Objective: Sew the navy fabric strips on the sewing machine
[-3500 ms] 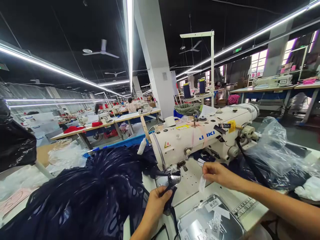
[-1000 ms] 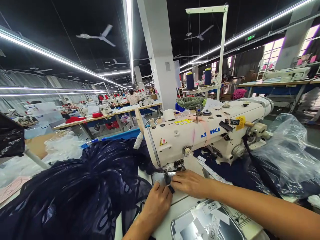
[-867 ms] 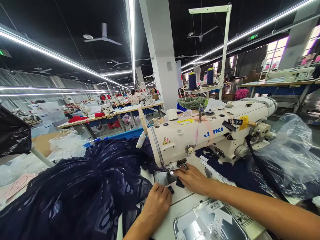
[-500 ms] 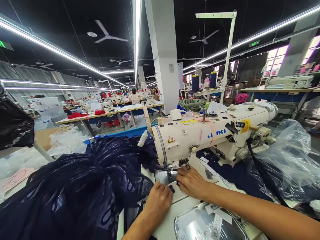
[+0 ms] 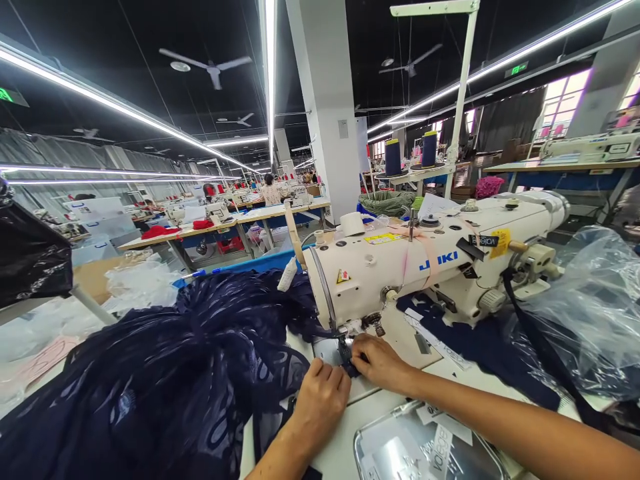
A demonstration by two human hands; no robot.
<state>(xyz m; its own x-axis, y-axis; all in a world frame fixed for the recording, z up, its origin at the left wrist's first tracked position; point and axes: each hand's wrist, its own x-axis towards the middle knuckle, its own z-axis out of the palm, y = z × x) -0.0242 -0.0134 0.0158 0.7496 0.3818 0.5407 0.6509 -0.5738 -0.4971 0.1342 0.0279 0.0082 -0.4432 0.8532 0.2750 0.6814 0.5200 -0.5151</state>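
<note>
A white sewing machine (image 5: 360,270) stands ahead, its presser foot (image 5: 345,348) lowered close over the metal plate. Just in front of the foot, a small piece of navy fabric (image 5: 353,371) lies between my hands. My left hand (image 5: 323,395) is closed at the fabric's near left side, knuckles up. On the other side, my right hand (image 5: 379,361) pinches the fabric right beside the foot. The fingertips of both hands are partly hidden. A big heap of navy sheer garments (image 5: 165,380) lies left of my left hand and reaches toward the machine.
Below my right forearm is a shiny cover plate (image 5: 395,447) with white labels (image 5: 441,450) on it. Dark navy cloth (image 5: 480,350) and a clear plastic bag (image 5: 585,293) lie at the right. Thread cones (image 5: 393,159) stand behind the machine. A black bag (image 5: 33,247) hangs at left.
My right hand has shifted slightly left toward the presser foot, and the navy fabric now sits against the foot. My left hand stays close by. The view has tilted and shifted a little.
</note>
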